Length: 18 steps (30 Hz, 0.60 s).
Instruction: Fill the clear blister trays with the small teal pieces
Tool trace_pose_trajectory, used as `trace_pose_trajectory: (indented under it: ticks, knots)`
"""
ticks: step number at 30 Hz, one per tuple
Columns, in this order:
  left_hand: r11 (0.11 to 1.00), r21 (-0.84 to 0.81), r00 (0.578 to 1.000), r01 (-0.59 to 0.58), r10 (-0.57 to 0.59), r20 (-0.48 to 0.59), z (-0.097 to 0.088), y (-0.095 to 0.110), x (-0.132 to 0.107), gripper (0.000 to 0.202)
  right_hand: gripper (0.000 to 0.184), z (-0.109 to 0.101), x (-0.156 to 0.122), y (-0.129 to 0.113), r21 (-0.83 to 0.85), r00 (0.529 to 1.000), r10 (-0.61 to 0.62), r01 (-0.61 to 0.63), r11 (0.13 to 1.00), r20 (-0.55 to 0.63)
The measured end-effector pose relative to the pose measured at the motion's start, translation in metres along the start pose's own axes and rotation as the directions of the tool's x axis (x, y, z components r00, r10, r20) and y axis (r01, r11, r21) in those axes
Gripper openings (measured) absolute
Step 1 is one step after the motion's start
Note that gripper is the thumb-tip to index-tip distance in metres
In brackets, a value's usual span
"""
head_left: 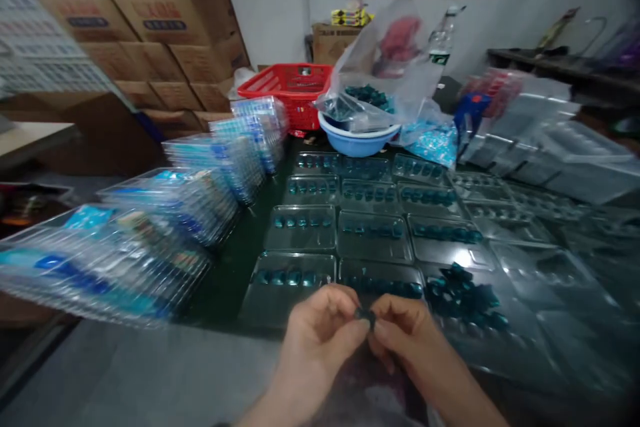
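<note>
Close to the table's front edge, my left hand [323, 330] and my right hand [413, 340] meet, thumbs and fingers pinched on one small dark teal piece [366, 315]. Its exact kind is too small and blurred to make out. Just beyond the hands lie clear plastic trays [300, 240] in rows, several with a line of teal pieces [285, 277] in their slots. To the right of my right hand, a loose heap of teal pieces [463, 297] rests on another clear tray.
Stacks of filled clear packs [200, 193] line the left side. At the back stand a red basket [290, 87], a blue basin [360, 140] with a plastic bag of teal pieces, and a bottle [441, 47]. More clear trays [545, 267] lie right; cartons [150, 7] rise behind.
</note>
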State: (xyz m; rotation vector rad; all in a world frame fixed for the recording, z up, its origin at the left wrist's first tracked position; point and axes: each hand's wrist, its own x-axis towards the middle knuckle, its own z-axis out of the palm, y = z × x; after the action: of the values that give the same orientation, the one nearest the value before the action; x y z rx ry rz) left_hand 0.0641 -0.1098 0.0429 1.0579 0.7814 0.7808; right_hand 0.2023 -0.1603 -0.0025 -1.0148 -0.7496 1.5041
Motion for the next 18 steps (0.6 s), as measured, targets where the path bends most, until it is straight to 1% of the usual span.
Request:
trace_pose_trajectory:
  ticks: [3,6,9,12,13,15,16,18]
  knots:
    - [0.996,-0.086,0.999,0.007,-0.01,-0.036,-0.003,-0.007,-0.005,0.01,0.019,0.003,0.002,0.006,0.039,0.998,0.063,-0.064,0.997,0.026]
    - [0.987,-0.16,0.999,0.03,-0.036,-0.037,-0.007,-0.015,-0.007,0.012,0.02,0.007,0.005,0.009,0.032,0.997,0.069,-0.07,0.997,0.035]
    - [0.973,-0.224,0.995,0.051,-0.068,-0.071,-0.011,-0.019,-0.006,0.013,0.021,0.012,0.009,0.009,-0.019,0.996,0.086,-0.086,0.996,0.032]
    - [0.962,-0.265,0.978,0.068,-0.117,-0.172,-0.015,-0.016,-0.002,0.016,0.021,0.02,0.013,0.006,-0.149,0.995,0.098,-0.096,0.984,0.003]
    - [0.955,-0.283,0.971,0.087,-0.145,-0.191,-0.016,-0.015,-0.001,0.017,0.02,0.022,0.014,0.004,-0.219,0.997,0.072,-0.074,0.973,-0.018]
    - [0.936,-0.324,0.961,0.136,-0.205,-0.186,-0.019,-0.012,0.001,0.018,0.014,0.027,0.015,0.002,-0.386,0.997,-0.047,0.023,0.922,-0.055]
    - [0.927,-0.34,0.958,0.157,-0.226,-0.174,-0.021,-0.012,0.002,0.018,0.013,0.028,0.015,0.0,-0.472,0.991,-0.126,0.087,0.877,-0.052]
    - [0.92,-0.352,0.957,0.174,-0.243,-0.16,-0.023,-0.013,0.004,0.018,0.017,0.031,0.015,-0.001,-0.611,0.966,-0.257,0.208,0.764,0.007]
